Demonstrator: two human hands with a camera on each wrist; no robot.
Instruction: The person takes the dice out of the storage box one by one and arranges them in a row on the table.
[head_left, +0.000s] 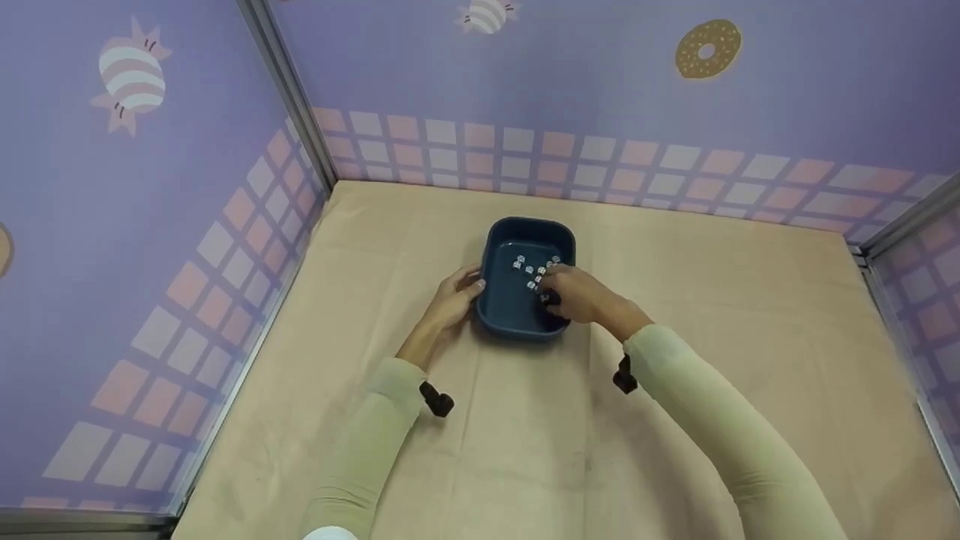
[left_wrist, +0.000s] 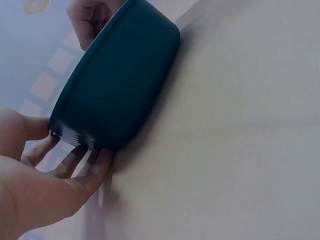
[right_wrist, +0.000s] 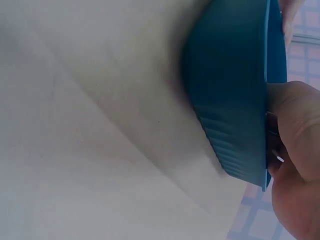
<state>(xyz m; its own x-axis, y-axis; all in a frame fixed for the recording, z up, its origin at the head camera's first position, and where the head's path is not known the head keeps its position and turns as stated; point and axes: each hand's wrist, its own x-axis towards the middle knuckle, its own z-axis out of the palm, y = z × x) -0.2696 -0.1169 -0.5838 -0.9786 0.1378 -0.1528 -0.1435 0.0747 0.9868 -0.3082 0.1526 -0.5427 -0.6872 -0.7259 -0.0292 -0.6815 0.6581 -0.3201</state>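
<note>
A dark blue plastic bin (head_left: 510, 330) stands on the cloth-covered table, with several white dice (head_left: 529, 270) scattered over its floor. My left hand (head_left: 451, 300) grips the bin's left side; in the left wrist view the thumb is at the rim and the fingers (left_wrist: 102, 162) lie against the outer wall. Over the right rim reaches my right hand (head_left: 574, 292), its curled fingers down among the dice. A small white bit shows between those fingers in the right wrist view, seemingly a die (right_wrist: 280, 159). The bin's wall hides part of the right fingertips.
A beige cloth (head_left: 720, 330) covers the table around the bin. Purple patterned panels (head_left: 570, 82) rise behind and at both sides, joined by metal posts (head_left: 292, 97). Dark wrist-worn devices (head_left: 437, 400) stick out below both cuffs.
</note>
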